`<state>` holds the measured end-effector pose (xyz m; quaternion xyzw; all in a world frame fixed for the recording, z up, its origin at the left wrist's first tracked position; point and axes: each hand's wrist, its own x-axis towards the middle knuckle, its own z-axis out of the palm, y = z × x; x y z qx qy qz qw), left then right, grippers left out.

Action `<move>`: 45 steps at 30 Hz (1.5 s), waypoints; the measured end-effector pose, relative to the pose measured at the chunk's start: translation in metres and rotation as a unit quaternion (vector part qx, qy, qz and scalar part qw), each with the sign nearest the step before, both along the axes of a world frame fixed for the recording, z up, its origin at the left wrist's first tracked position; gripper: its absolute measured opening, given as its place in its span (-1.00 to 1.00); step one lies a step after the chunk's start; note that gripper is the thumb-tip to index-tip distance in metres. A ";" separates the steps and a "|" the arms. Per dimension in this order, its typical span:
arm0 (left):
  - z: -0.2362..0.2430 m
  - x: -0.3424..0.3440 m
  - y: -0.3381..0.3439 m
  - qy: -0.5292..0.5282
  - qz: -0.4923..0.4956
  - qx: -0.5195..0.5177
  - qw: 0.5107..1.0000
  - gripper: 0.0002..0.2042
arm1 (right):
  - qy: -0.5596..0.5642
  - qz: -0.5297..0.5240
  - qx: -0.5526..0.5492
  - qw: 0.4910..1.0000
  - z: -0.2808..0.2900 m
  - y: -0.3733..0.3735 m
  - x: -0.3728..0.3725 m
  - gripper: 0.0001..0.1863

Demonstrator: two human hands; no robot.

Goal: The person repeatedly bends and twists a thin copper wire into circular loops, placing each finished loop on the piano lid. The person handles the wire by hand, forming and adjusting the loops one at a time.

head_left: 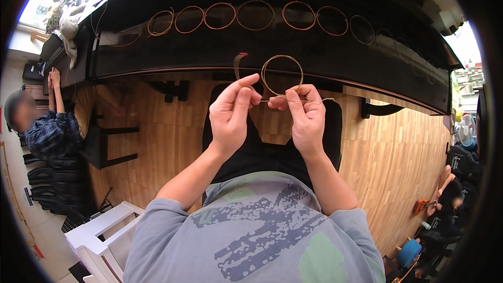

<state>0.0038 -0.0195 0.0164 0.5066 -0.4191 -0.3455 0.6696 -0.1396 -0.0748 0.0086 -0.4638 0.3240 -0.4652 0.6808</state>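
Note:
My right hand (308, 112) pinches a thin bronze-coloured coiled guitar string (283, 56) between thumb and fingers, so its loop stands up above the fingertips. A short end of the wire sticks out to the right of that hand. My left hand (230, 110) is closed on a stretch of the same string leading from the coil's lower side; its index finger points toward the loop. Both hands are in front of the near edge of a long, glossy black surface (183, 55). Along it lies a row of several coiled strings (315, 17), copper-toned at left and middle, thinner and paler toward the right.
At the left, another person (52, 131) in a plaid shirt rests hands on the black furniture. A white wooden stand (102, 236) is behind me at left. Black cases (463, 162), a fan and a small guitar (421, 207) are along the right side. Wood flooring (390, 152) stretches below.

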 end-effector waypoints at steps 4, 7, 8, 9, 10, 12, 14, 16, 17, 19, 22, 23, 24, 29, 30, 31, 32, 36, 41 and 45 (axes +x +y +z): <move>0.016 0.006 -0.006 -0.342 0.004 0.021 0.939 -0.75 | 0.009 -0.012 -0.023 1.000 -0.004 0.001 0.001 -0.85; 0.025 0.010 -0.008 -0.495 0.024 0.021 0.868 -0.74 | 0.062 -0.029 -0.093 0.993 -0.007 0.002 0.003 -0.87; 0.029 0.009 -0.009 -0.512 0.025 0.040 0.858 -0.73 | 0.081 -0.031 -0.114 0.990 -0.009 0.003 0.003 -0.88; 0.033 0.008 -0.008 -0.529 0.027 0.059 0.846 -0.73 | 0.098 -0.031 -0.136 0.985 -0.012 0.004 0.003 -0.90; 0.035 0.007 -0.008 -0.545 0.029 0.077 0.834 -0.73 | 0.116 -0.031 -0.158 0.980 -0.014 0.005 0.003 -0.91; 0.035 0.010 -0.011 -0.532 0.031 0.103 0.840 -0.72 | 0.142 -0.031 -0.194 0.970 -0.014 0.005 0.004 -0.93; 0.037 0.015 -0.016 -0.457 0.016 0.152 0.876 -0.72 | 0.189 -0.006 -0.199 0.961 -0.009 0.007 0.001 -0.94; 0.042 0.021 -0.022 -0.308 -0.019 0.214 0.927 -0.72 | 0.189 0.006 -0.232 0.954 -0.011 0.005 -0.001 -0.95; 0.040 0.025 -0.024 -0.252 -0.044 0.222 0.941 -0.73 | 0.189 0.012 -0.249 0.950 -0.011 0.004 -0.002 -0.95; 0.031 0.037 -0.026 -0.137 -0.089 0.235 0.958 -0.73 | 0.148 0.055 -0.166 0.973 -0.003 0.005 -0.003 -0.91; 0.026 0.041 -0.026 -0.064 -0.119 0.247 0.959 -0.79 | 0.034 0.095 -0.037 0.994 -0.003 0.003 -0.005 -0.89; 0.027 0.041 -0.026 -0.067 -0.128 0.256 0.956 -0.80 | -0.013 0.104 0.007 0.994 -0.004 0.001 -0.006 -0.89; 0.023 0.042 -0.026 -0.049 -0.131 0.234 0.962 -0.82 | -0.028 0.114 0.022 0.993 -0.005 -0.001 -0.007 -0.86; -0.007 0.041 -0.023 0.207 -0.226 0.155 0.939 -0.81 | -0.106 0.141 0.135 0.975 -0.011 -0.008 -0.010 -0.81; -0.006 0.037 -0.022 0.224 -0.229 0.153 0.935 -0.82 | -0.118 0.137 0.148 0.972 -0.011 -0.009 -0.011 -0.81; -0.007 0.035 -0.021 0.225 -0.220 0.155 0.937 -0.82 | -0.130 0.133 0.162 0.969 -0.011 -0.009 -0.011 -0.81; -0.008 0.033 -0.021 0.225 -0.209 0.156 0.939 -0.82 | -0.139 0.134 0.149 0.970 -0.009 -0.010 -0.011 -0.80; -0.010 0.024 -0.019 0.186 -0.164 0.154 0.957 -0.83 | -0.139 0.126 0.088 0.978 -0.008 -0.008 -0.012 -0.78; -0.006 0.016 -0.019 0.233 -0.157 0.159 0.946 -0.85 | -0.029 0.074 0.054 0.995 -0.005 -0.002 -0.006 -0.78; -0.004 0.017 -0.018 0.360 -0.202 0.151 0.898 -0.82 | -0.045 0.106 0.095 0.989 -0.008 -0.007 -0.008 -0.79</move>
